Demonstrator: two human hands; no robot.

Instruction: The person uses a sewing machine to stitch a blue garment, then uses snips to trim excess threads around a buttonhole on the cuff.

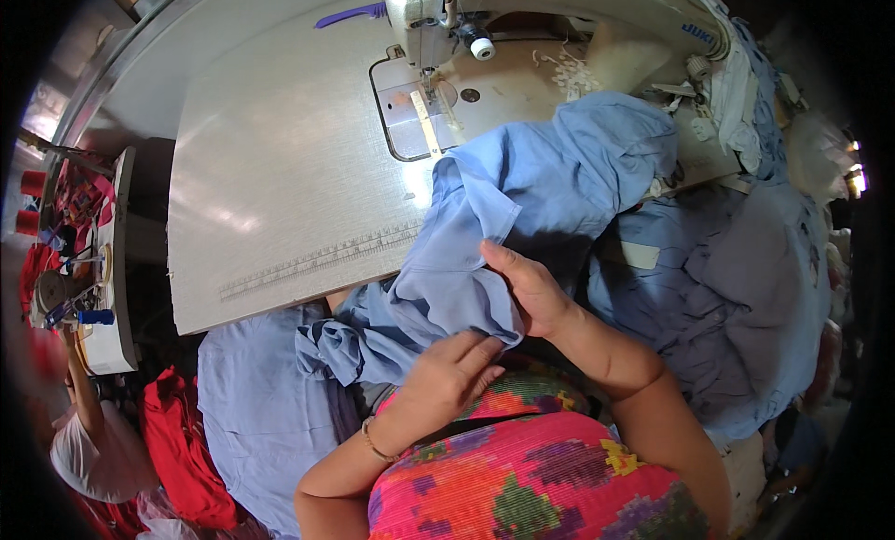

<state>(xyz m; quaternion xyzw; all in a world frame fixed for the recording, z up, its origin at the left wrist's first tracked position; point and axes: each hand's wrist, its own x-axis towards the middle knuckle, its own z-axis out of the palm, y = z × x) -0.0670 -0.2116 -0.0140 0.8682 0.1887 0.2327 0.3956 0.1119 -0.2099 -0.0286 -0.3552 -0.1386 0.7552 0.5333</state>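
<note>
A light blue garment (457,270) lies across the front edge of the sewing table, with part of it hanging over my lap. Its kind cannot be told from the folds. My left hand (452,377), with a bracelet at the wrist, pinches the lower hem. Just above and to the right, my right hand (533,288) grips the same cloth, thumb on top and fingers hidden behind the fabric. Beyond them stands a sewing machine (419,22); the garment's far end lies beside its needle plate (401,120), apart from the needle.
A printed ruler scale (317,262) runs along the table's front. A purple tool (350,16) lies at the back. Blue cloth (270,409) hangs at left; dark and blue cloth (727,297) is heaped at right. At far left, another person's arm (84,391) is near another machine.
</note>
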